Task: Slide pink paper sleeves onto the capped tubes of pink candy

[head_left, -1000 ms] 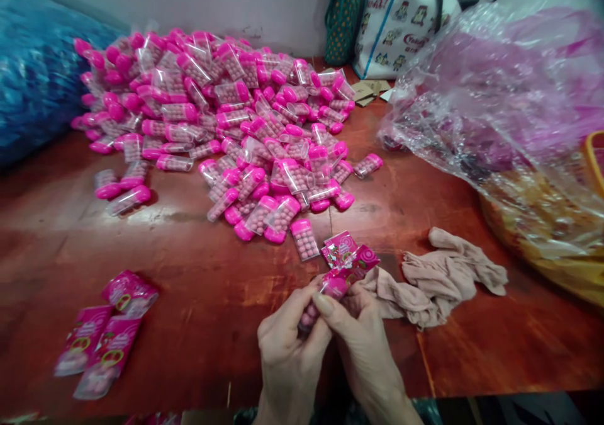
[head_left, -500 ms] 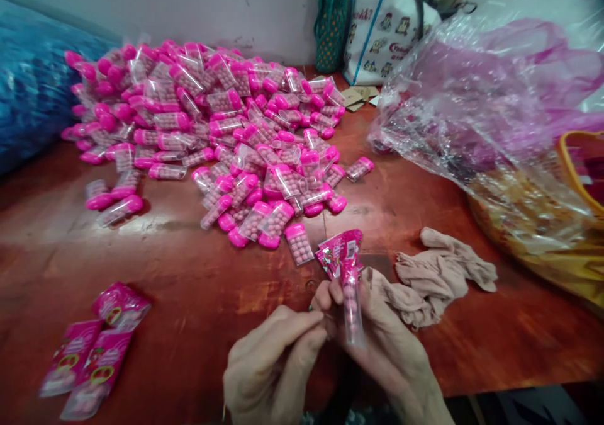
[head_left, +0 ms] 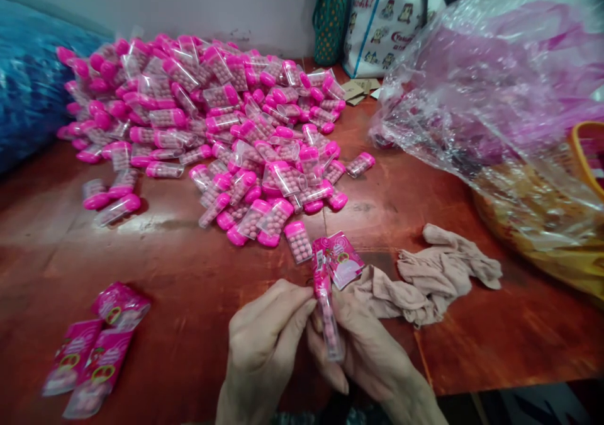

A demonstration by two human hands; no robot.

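Observation:
Upright and edge-on between my hands is a clear candy container (head_left: 329,324) of pink balls, its upper part in a printed pink wrapper (head_left: 321,266). My right hand (head_left: 365,340) grips it from the right, thumb along its side and fingers curled beneath. My left hand (head_left: 271,327) is closed, thumb and fingertips pinched against the container's left side; the exact contact is partly hidden. Just beyond lies a printed pink packet (head_left: 346,260) on the table. Close to it stands an unwrapped container (head_left: 298,241) with a pink cap.
A large heap of pink-capped candy containers (head_left: 221,123) covers the back of the table (head_left: 189,299). Several wrapped packs (head_left: 101,362) lie front left. To the right are crumpled beige fabric (head_left: 438,274), a yellow basket (head_left: 533,258) and clear plastic (head_left: 453,110). A blue bag (head_left: 33,85) stands left.
The container has shifted left and slightly down. My left fingers have come up against its side, and my right fingers have moved lower beneath it. The packet behind shows more fully.

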